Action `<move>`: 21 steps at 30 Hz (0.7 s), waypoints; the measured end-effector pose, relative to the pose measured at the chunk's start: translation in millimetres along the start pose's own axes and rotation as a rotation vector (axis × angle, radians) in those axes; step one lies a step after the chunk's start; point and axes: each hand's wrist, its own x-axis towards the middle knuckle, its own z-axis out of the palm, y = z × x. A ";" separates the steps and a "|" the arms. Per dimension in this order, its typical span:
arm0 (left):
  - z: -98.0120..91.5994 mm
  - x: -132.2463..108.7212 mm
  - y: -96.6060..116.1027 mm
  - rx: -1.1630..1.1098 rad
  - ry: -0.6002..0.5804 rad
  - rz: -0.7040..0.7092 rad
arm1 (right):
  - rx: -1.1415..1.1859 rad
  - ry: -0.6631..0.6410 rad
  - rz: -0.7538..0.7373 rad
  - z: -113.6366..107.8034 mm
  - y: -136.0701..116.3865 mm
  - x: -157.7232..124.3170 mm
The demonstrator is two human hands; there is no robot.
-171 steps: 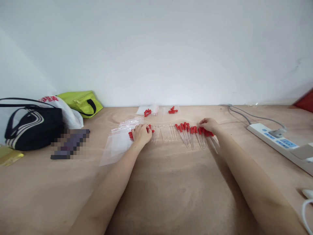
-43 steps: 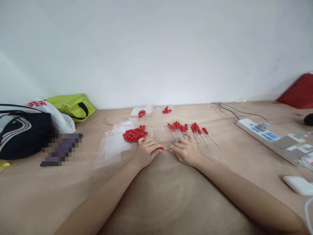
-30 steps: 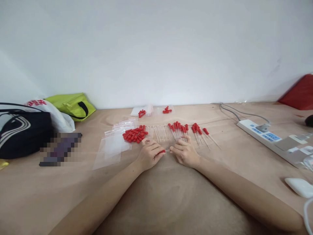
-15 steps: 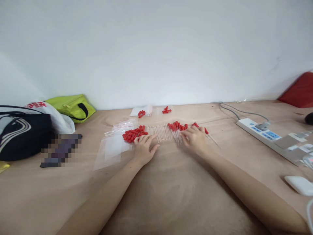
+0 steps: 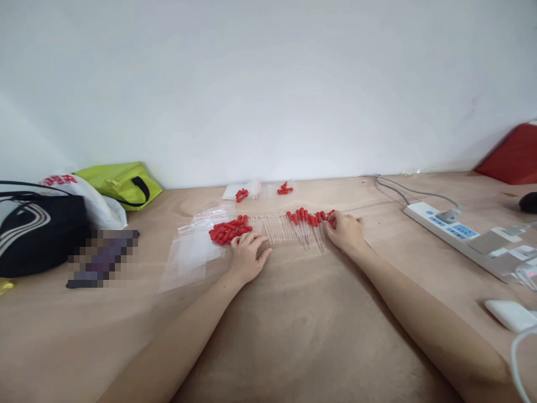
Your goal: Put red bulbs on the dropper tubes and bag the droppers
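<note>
My left hand (image 5: 248, 256) rests on the table with fingers loosely spread, touching the near edge of a pile of loose red rubber bulbs (image 5: 229, 230). Right of the pile lies a row of thin clear glass tubes (image 5: 274, 228). Several droppers (image 5: 302, 218), glass tubes with red bulbs on their upper ends, lie fanned out beyond that row. At their right end my right hand (image 5: 347, 232) has its thumb and fingers closed on the red bulb of a dropper (image 5: 331, 217). That hand partly covers the things beneath it.
Clear zip bags (image 5: 193, 252) lie left of the bulbs. Small bags with red bulbs (image 5: 242, 195) sit near the wall. A white power strip (image 5: 440, 224) with cables is at right; a black bag (image 5: 46, 229) and a green bag (image 5: 119, 182) stand at left.
My right hand has moved a little to the right, from beside the fanned droppers to their right end, uncovering more of them. My left hand has stayed by the bulb pile.
</note>
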 end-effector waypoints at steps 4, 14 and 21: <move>0.4 0.3 -0.1 -0.005 -0.003 0.006 | 0.080 0.033 -0.128 -1.4 -14.4 -2.1; 3.6 -0.9 -3.7 0.082 0.186 -0.107 | 0.006 -0.013 -0.098 5.5 -22.3 1.3; -1.9 7.7 -18.3 0.148 0.275 -0.252 | -0.033 -0.057 -0.053 -2.4 -29.5 0.9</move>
